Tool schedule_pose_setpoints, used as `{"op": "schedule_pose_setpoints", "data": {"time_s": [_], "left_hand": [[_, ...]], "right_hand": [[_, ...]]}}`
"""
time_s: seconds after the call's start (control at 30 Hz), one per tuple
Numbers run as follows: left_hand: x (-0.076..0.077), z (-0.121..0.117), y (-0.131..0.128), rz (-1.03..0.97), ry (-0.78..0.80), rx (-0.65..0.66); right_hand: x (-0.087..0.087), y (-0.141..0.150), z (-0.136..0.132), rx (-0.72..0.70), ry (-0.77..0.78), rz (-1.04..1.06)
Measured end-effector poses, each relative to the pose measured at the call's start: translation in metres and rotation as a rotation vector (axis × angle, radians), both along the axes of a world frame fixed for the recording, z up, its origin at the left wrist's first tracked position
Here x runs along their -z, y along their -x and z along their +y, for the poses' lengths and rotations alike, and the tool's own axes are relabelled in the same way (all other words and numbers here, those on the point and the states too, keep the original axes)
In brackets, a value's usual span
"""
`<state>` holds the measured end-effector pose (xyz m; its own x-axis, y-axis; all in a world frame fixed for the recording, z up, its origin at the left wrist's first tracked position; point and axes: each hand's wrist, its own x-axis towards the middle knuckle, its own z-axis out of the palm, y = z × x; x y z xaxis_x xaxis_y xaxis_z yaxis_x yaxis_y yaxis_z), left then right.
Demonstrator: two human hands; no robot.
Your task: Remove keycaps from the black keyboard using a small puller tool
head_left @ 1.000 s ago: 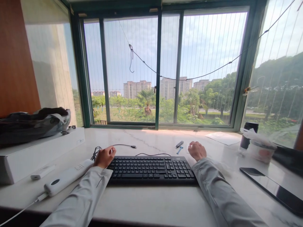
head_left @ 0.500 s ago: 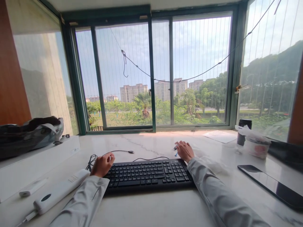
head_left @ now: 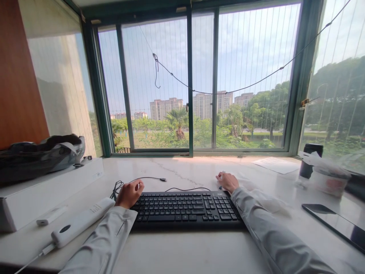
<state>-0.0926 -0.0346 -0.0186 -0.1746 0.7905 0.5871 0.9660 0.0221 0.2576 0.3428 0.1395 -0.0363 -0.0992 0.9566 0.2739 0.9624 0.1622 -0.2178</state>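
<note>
The black keyboard [head_left: 185, 207] lies flat on the white marble-patterned counter [head_left: 182, 247]. My left hand [head_left: 129, 194] is at its left end, fingers curled in and nothing visible in them. Just behind that hand is a coil of black cable [head_left: 116, 188], whose plug [head_left: 162, 179] lies farther right. Beyond the keyboard's upper right corner, my right hand [head_left: 227, 181] is closed with its fingertips down at the counter. A small dark bluish bit [head_left: 220, 187] shows under its fingers; the rest is hidden. Crumpled clear plastic [head_left: 265, 199] lies beside my right sleeve.
At left are a white box [head_left: 57, 184] with a dark bag [head_left: 42, 156] on it, and a white power strip [head_left: 82, 224]. To the right lie a phone-like black slab [head_left: 336, 224], a bagged tub [head_left: 327, 180], a black cylinder [head_left: 306, 173] and paper [head_left: 276, 165]. Windows stand behind.
The whole view has shifted, so things sit farther right. My right fingers have come down and closed over the small blue and metallic item. My left hand keeps its place by the keyboard.
</note>
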Motion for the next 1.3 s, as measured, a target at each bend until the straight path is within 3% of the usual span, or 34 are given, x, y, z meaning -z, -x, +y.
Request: {"op": "schedule_pose_setpoints", "data": {"time_s": [0.23, 0.5, 0.7, 0.77, 0.93, 1.07, 1.17, 1.3], "left_hand": [[-0.002, -0.002, -0.001, -0.015, 0.000, -0.017], [-0.002, -0.002, 0.001, 0.005, -0.025, -0.014], [-0.002, -0.002, 0.001, 0.016, -0.036, -0.008], [-0.002, -0.002, 0.001, 0.007, -0.037, 0.000], [-0.002, -0.001, 0.000, 0.011, -0.038, 0.019], [-0.004, -0.001, -0.001, 0.036, -0.041, 0.012], [-0.006, -0.003, -0.003, 0.036, -0.027, 0.014], [-0.011, -0.006, -0.007, 0.035, -0.005, 0.019]], "right_hand": [[-0.003, -0.010, 0.002, 0.078, -0.132, 0.339], [-0.002, -0.014, 0.005, -0.011, -0.263, 0.706], [-0.008, -0.011, 0.008, -0.127, -0.115, 1.359], [-0.014, -0.012, 0.007, -0.197, -0.035, 1.489], [-0.036, -0.022, -0.004, -0.345, 0.103, 1.531], [-0.049, -0.029, -0.020, -0.410, 0.121, 1.552], [-0.049, -0.030, -0.033, -0.458, 0.155, 1.647], [-0.041, -0.029, -0.048, -0.397, 0.223, 1.836]]}}
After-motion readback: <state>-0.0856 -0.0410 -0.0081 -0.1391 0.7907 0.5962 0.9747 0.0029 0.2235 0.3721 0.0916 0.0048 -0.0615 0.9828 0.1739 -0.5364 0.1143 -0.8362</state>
